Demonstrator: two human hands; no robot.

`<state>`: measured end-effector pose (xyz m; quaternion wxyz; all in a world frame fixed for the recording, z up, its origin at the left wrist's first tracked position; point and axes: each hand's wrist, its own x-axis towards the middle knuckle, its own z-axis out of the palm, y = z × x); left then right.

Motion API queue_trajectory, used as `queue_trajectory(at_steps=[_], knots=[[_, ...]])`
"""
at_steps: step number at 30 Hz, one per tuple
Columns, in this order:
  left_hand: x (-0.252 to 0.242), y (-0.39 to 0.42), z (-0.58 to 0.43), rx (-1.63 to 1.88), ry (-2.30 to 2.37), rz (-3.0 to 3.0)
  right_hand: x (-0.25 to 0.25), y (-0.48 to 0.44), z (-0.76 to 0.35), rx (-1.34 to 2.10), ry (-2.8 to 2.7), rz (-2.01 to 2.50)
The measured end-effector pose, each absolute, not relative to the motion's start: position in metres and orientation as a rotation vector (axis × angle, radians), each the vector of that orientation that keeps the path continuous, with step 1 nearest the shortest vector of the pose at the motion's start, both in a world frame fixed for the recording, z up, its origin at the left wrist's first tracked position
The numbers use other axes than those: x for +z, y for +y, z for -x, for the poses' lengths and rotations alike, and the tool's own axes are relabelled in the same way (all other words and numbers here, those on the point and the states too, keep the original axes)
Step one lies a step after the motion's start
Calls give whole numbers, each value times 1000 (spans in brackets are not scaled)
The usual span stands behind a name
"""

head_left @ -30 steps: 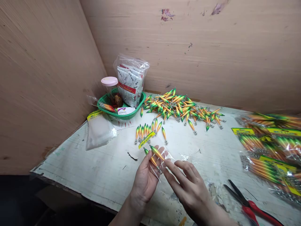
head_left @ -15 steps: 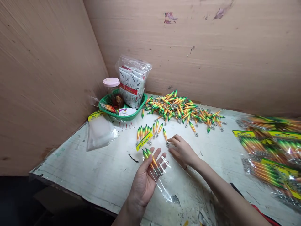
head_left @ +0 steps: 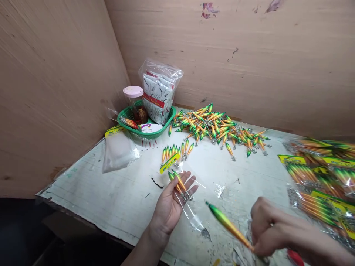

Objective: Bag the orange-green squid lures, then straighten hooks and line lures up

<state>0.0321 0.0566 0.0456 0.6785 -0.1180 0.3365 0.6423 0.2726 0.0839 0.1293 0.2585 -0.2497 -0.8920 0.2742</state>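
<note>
Pinched one green-and-orange lure (head_left: 227, 225) by its orange end in the closed right hand (head_left: 270, 231), near right, clear of the table (head_left: 111, 192), green tip pointing far left. Cradled two more lures (head_left: 179, 183) across the open, palm-up fingers of the left hand (head_left: 169, 207), resting there rather than gripped. Kept them with a clear bag (head_left: 194, 218), inside it or on it, could not tell which. Saw its yellow header card (head_left: 169, 163) at the far end and its tail trailing near right.

Found just beyond the fingers a short row of lures (head_left: 176, 151). Found farther off a loose pile (head_left: 216, 127) by the back wall, a green basket (head_left: 166, 123) far left, and filled bags (head_left: 318, 173) at right.

Judged the risks thus: hooks snagging the thin film or a fingertip; the cradled pair sliding off the slack fingers; the single lure, held at one end only, swinging wide.
</note>
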Motion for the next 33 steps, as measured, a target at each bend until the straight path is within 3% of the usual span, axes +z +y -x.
queue_trajectory(at_steps=[3,9,12,19,25,33], knots=[[47,57,-39,1416,754,251,127,72,-256,792,-2630,606],[50,52,-49,1344,740,204,86,74,-217,31,-2496,718],[53,50,-51,1348,728,203,79,72,-210,-113,-2473,715],[56,46,-47,1413,726,295,99,78,-215,503,-2242,681],[49,41,-37,1428,740,323,50,151,-189,550,-2292,1061],[46,40,-28,1474,786,344,-8,205,-125,553,-2331,1205]])
